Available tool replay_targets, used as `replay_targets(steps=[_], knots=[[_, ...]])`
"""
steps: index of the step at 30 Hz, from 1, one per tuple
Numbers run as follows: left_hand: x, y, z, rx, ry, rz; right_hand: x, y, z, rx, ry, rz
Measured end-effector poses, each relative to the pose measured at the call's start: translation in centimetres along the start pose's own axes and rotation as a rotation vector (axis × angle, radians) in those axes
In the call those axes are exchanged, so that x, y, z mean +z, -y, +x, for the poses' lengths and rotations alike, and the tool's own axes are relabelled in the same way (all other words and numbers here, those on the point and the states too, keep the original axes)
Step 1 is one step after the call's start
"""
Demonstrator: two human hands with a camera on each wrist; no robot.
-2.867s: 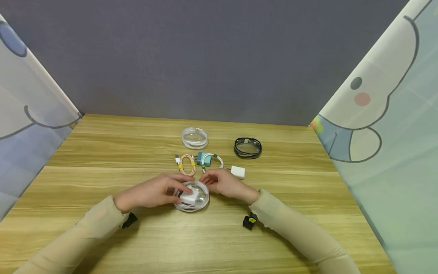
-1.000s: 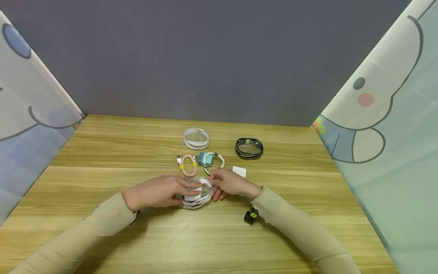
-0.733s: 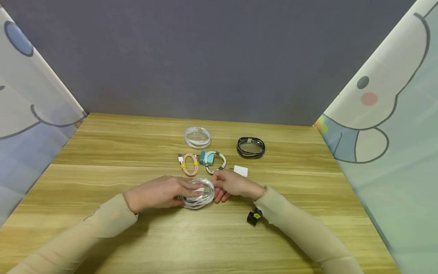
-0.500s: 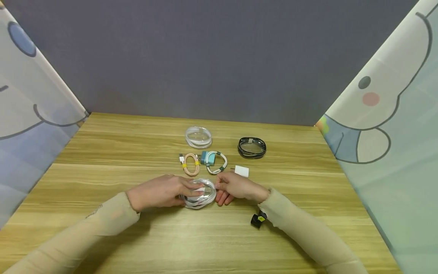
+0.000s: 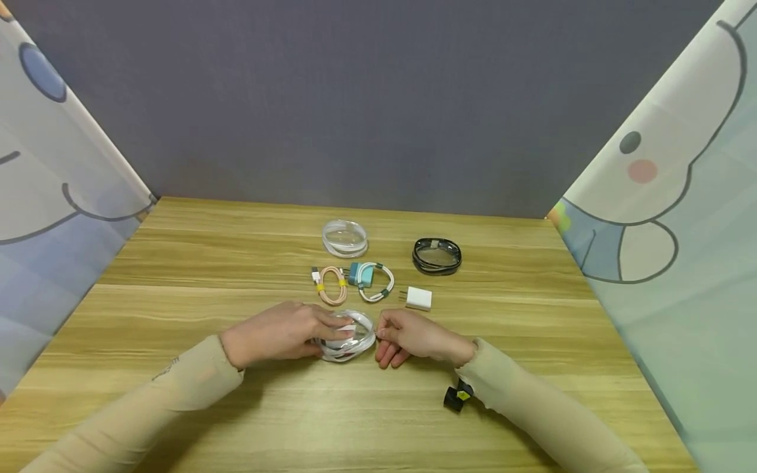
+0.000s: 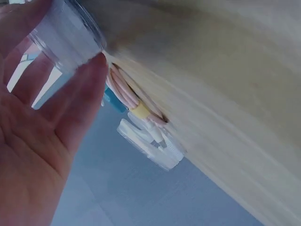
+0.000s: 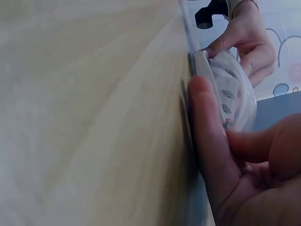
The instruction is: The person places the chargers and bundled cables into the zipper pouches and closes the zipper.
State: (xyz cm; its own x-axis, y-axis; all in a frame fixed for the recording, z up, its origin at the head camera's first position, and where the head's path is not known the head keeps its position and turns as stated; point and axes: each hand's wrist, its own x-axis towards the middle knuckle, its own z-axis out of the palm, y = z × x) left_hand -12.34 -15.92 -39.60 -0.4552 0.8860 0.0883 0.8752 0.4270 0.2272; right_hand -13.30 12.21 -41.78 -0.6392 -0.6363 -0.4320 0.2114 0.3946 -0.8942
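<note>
While table (image 5: 331, 414) runs wide to its L & R edges, w/ far edge at the grey wall (image 5: 355, 118), the clear round case (image 5: 356, 347) is mid-table w/ pink cable (image 5: 334, 303) just beyond. L hand (image 5: 286, 334), back up, grips case from left, fingers over top; R hand (image 5: 411, 336), fingers bent, pinches a small tip (image 5: 376, 334) at case's right rim, too tiny to ID
</note>
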Motion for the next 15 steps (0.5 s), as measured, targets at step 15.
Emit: replay_targets(steps=[15], knots=[[0.4,0.2,0.6,0.079,-0.024,0.173,-0.8,-0.2,1.6,-0.015,-0.157,0.102]])
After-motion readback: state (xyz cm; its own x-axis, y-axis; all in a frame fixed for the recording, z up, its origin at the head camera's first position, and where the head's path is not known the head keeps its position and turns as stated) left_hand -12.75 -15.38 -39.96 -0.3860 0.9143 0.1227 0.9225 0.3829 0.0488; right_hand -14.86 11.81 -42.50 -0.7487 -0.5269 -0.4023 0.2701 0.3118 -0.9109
